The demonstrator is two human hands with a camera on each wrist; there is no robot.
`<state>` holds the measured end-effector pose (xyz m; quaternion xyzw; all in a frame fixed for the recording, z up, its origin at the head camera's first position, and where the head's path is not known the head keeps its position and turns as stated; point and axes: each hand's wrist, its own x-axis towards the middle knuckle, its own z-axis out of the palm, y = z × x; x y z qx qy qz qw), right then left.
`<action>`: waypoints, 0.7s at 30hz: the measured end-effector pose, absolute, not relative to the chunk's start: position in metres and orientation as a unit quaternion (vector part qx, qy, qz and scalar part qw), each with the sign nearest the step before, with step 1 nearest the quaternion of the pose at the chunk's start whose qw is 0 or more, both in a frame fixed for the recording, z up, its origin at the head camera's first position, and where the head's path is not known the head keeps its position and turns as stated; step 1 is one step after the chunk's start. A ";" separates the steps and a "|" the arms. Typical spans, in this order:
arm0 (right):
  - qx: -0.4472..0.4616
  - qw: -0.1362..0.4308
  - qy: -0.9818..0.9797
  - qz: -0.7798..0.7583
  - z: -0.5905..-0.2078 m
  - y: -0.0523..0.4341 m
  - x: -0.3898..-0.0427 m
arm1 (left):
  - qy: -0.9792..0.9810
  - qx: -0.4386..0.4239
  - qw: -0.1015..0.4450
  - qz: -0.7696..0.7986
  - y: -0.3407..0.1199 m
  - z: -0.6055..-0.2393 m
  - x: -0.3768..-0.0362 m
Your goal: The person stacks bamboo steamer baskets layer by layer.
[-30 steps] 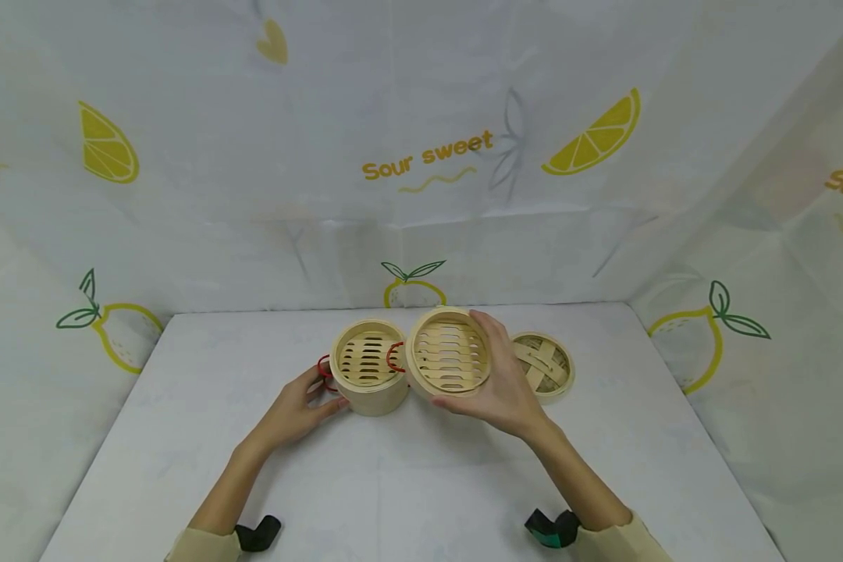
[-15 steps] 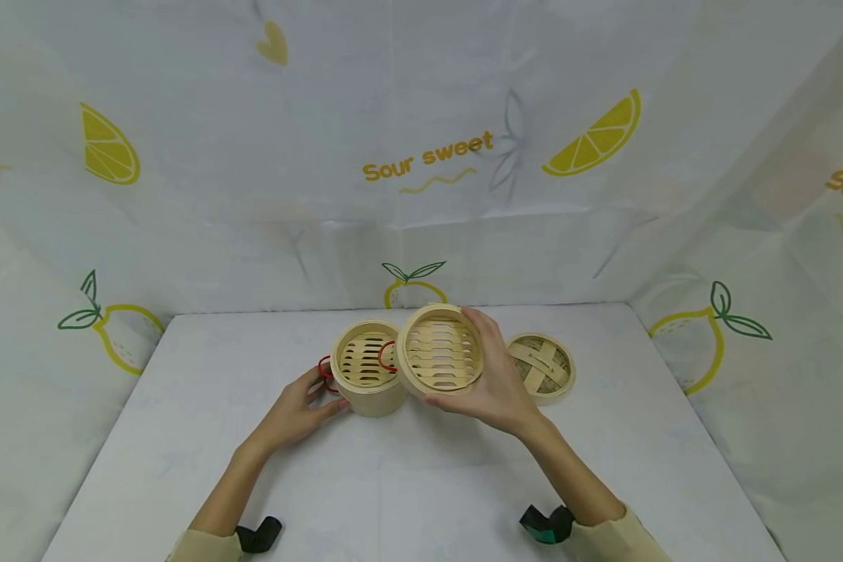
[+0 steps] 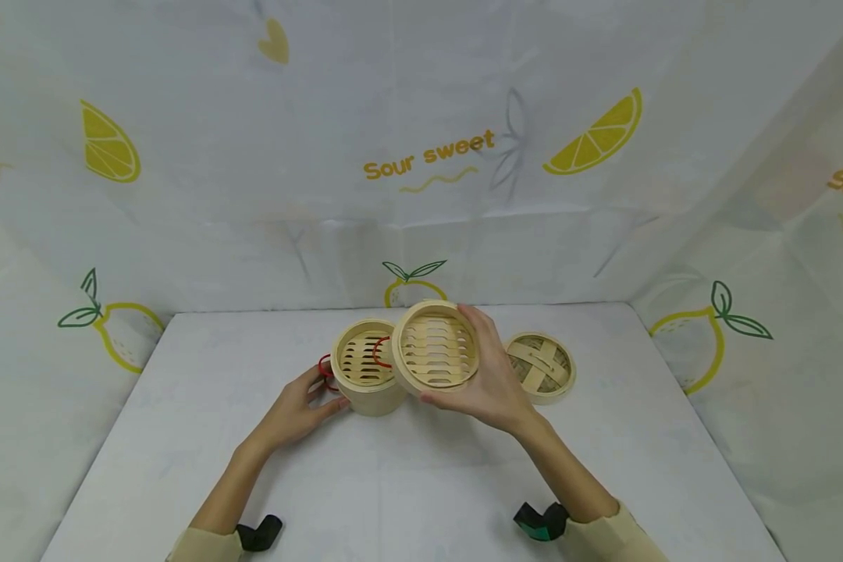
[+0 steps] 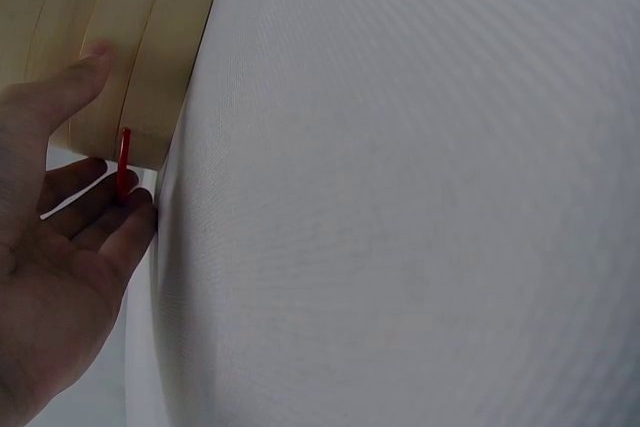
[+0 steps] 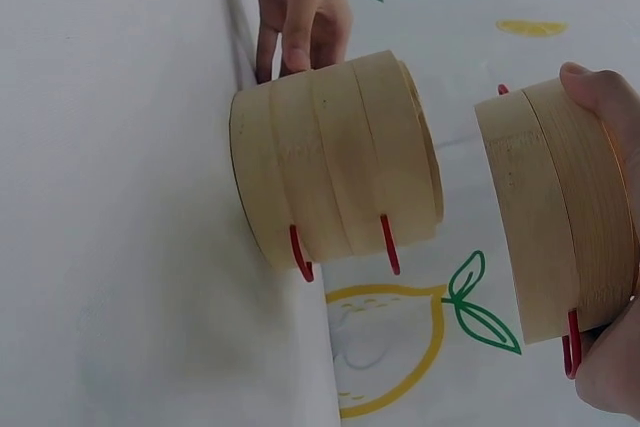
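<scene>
A stack of round bamboo steamer baskets [image 3: 372, 400] with slatted tops stands on the white table, red loop handles on its sides. My left hand [image 3: 297, 410] holds its left side. In the left wrist view the thumb lies along the wall of the stack [image 4: 150, 47], and the fingers are at a red handle [image 4: 123, 162]. Another bamboo steamer basket [image 3: 437, 347] is raised and tilted, slats facing the head camera. My right hand [image 3: 495, 382] grips its right rim. The right wrist view shows this held basket [image 5: 545, 207] apart from the stack [image 5: 330, 162].
A round woven bamboo lid [image 3: 542, 367] lies on the table, just behind the right hand. The white table [image 3: 379, 499] meets a lemon-print sheet [image 3: 421, 234] at its back edge. Black straps [image 3: 260, 534] are near both wrists.
My right hand has moved the held basket slightly left and up, so it overlaps more of the stack in the head view. The left hand and stack have stayed in place.
</scene>
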<state>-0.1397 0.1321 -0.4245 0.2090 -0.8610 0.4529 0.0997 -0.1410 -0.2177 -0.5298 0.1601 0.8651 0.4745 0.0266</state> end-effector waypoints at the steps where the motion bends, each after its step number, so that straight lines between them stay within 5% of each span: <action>1: 0.209 0.099 -0.860 0.454 -0.424 0.131 -0.140 | 0.865 0.160 0.027 0.474 -0.218 -0.530 -0.141; 21: 0.222 0.102 -0.852 0.464 -0.423 0.116 -0.143 | 0.862 0.159 0.025 0.481 -0.217 -0.529 -0.141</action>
